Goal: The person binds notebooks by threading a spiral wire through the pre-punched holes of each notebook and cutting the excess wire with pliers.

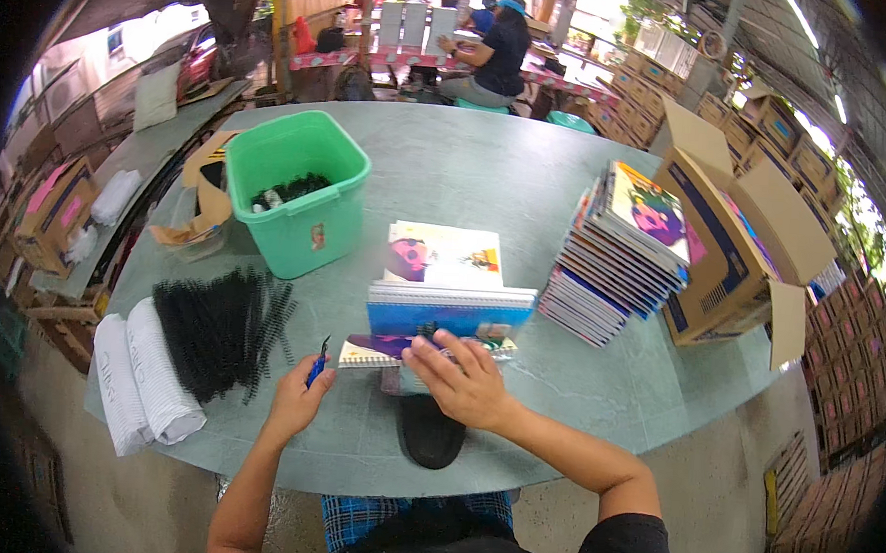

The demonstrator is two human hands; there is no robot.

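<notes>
Small blue-handled pliers (317, 368) are gripped in my left hand (299, 401), their dark tip pointing up. My right hand (460, 385) rests with fingers spread on a booklet with a purple picture cover (371, 349) and a row of punched holes along its near edge. Part of this booklet is hidden under the fingers. Right behind it is a blue booklet (411, 318) with a pale edge, and farther back lies another illustrated booklet (464, 253). A flat black rounded object (432, 434) sits at the table's near edge, below my right hand.
Black plastic spiral coils (222, 330) lie in a heap at left, beside white rolled packages (162, 382). Behind them stands a green bin (310, 232) with black bits inside. A booklet stack (614, 260) and an open cardboard box (730, 242) are at right. Across the table sits a person (499, 59).
</notes>
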